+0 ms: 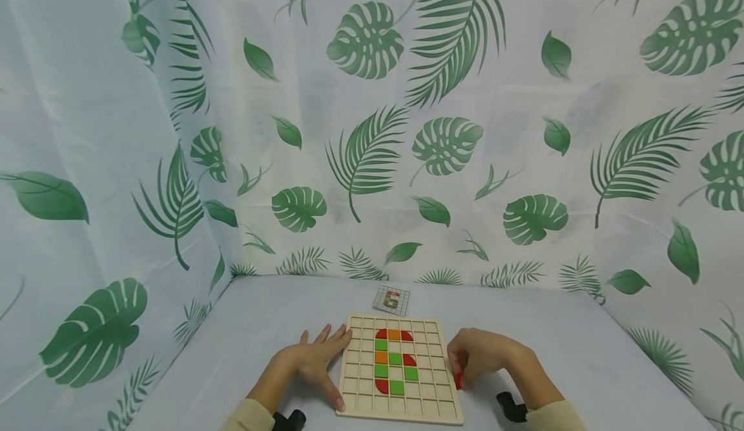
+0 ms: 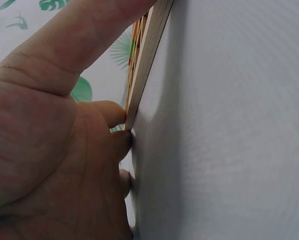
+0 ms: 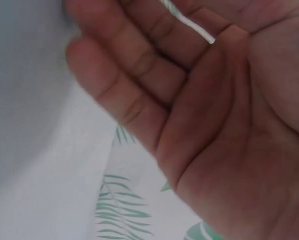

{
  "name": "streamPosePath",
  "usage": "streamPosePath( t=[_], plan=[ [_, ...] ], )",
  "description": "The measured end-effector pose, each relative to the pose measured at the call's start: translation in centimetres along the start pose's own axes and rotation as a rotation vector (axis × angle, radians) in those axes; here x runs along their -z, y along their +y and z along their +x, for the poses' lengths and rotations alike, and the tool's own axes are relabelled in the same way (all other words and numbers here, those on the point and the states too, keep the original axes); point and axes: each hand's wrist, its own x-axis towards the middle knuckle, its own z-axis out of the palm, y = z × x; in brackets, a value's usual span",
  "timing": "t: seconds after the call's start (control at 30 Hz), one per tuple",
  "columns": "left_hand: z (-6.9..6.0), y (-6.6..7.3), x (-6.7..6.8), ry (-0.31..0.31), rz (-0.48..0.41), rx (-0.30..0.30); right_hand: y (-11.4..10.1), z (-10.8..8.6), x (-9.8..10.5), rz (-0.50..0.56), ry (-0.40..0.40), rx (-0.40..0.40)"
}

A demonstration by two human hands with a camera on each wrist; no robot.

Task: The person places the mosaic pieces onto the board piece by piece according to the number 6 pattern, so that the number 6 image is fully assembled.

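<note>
A square wooden grid board [image 1: 427,374] lies on the table, with several red, orange and green pieces in its cells. The red ones have a rounded corner; a green square [image 1: 397,388] sits in the lowest filled row beside a red piece [image 1: 381,386]. My left hand [image 1: 314,360] is spread along the board's left side, thumb at the lower corner and fingertips at the upper edge. Beyond the right edge, my right hand [image 1: 478,353] pinches a small red piece [image 1: 458,380] low by the board. In the right wrist view its fingertips are cut off.
Behind the board lies a small card [image 1: 391,300] printed with a coloured grid pattern. Black wrist devices [image 1: 511,408] show under both forearms. A leaf-printed curtain [image 1: 372,159] stands behind the white-covered table [image 1: 523,321] and along its left side.
</note>
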Motion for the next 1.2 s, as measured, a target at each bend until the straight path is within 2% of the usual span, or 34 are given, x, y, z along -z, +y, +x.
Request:
streamPosePath(
  t=[0.1, 0.2, 0.3, 0.4, 0.7, 1.07, 1.2],
  plan=[
    [0.0, 0.0, 0.0, 0.003, 0.006, 0.0, 0.1, 0.0, 0.7, 0.076, 0.027, 0.083],
    [0.0, -0.1, 0.1, 0.004, 0.015, -0.002, -0.1, 0.2, 1.0, 0.203, 0.041, 0.175],
    [-0.1, -0.1, 0.1, 0.001, 0.021, -0.005, -0.6, 0.8, 0.6, 0.304, 0.023, 0.242],
    [-0.1, -0.1, 0.1, -0.003, 0.015, -0.001, -1.6, 1.6, -0.5, 0.334, -0.007, 0.27],
    [-0.3, 0.2, 0.1, -0.003, 0.006, 0.005, -3.4, 3.7, -3.4, 0.227, -0.03, 0.306],
    [-0.2, 0.1, 0.2, 0.001, 0.011, 0.011, -4.2, 3.7, -3.6, 0.095, -0.012, 0.285],
    [-0.2, 0.2, 0.1, 0.0, 0.008, 0.012, -4.4, 3.7, -3.7, 0.082, -0.01, 0.258]
  ],
)
